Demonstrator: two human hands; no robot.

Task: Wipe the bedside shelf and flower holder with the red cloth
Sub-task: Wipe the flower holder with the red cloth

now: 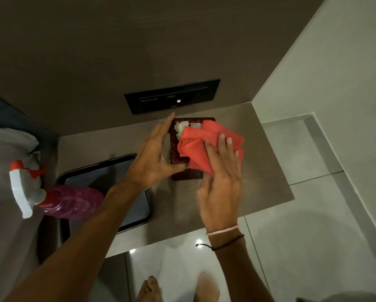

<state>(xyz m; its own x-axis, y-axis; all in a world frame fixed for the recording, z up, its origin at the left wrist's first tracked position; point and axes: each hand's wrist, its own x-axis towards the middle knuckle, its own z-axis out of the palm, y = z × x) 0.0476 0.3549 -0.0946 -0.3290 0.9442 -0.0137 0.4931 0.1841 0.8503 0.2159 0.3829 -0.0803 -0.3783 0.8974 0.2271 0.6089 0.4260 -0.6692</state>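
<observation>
The flower holder point(174, 153) is a dark red box with white petals inside, standing at the back middle of the brown bedside shelf point(259, 182). My left hand point(154, 158) grips the holder's left side, fingers along its edge and thumb at its front corner. My right hand point(220, 184) presses the bunched red cloth point(206, 140) over the holder's top and right side. The cloth hides most of the holder's opening.
A black tray point(137, 216) lies on the shelf's left part under my left forearm. A pink spray bottle point(69, 201) with a white and red trigger lies at the left beside a pillow. A black switch panel point(171, 95) is on the wall behind. My bare feet stand on the tiled floor point(291, 247).
</observation>
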